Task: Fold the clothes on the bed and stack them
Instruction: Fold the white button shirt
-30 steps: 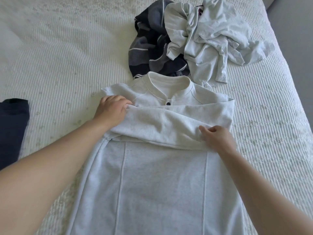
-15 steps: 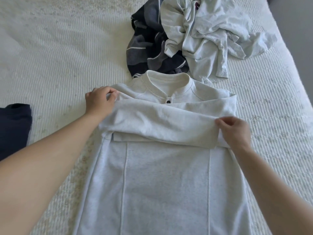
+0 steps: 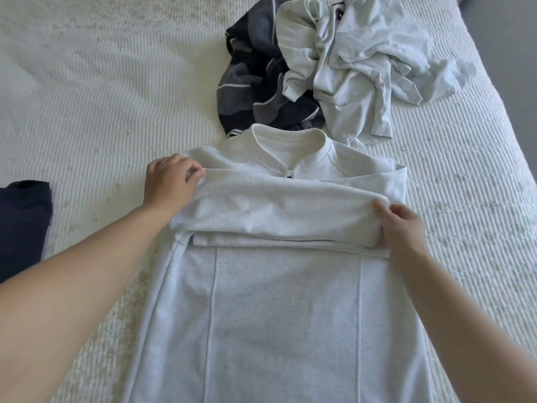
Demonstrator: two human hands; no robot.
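Head view: two bare forearms reach forward from the bottom corners over one pale grey sweatshirt (image 3: 279, 315) that lies flat on the bed (image 3: 87, 97).
Sweatshirt body: it lies front up, with two raised seams running along its length; the near hem is out of the picture.
Folded sleeves: a band of the same grey cloth lies across the chest, just below the collar; one dark button shows at the collar opening.
Left hand (image 3: 170, 184): it is at the left end of the folded band, palm down, fingers curled, and it pinches the cloth edge between thumb and fingers.
Right hand (image 3: 402, 228): it is at the right end of the band, back of the hand up, and thumb and fingers grip the fold of the cloth there.
Arms: both are stretched out and almost straight, the left one comes from the lower left, the right one from the lower right.
Dark garment (image 3: 23, 225): one navy piece lies at the left edge of the picture, well apart from the sweatshirt.
Far pile: two crumpled garments lie beyond the collar, one dark striped garment (image 3: 252, 85) and one white garment (image 3: 363, 62), which touch each other.
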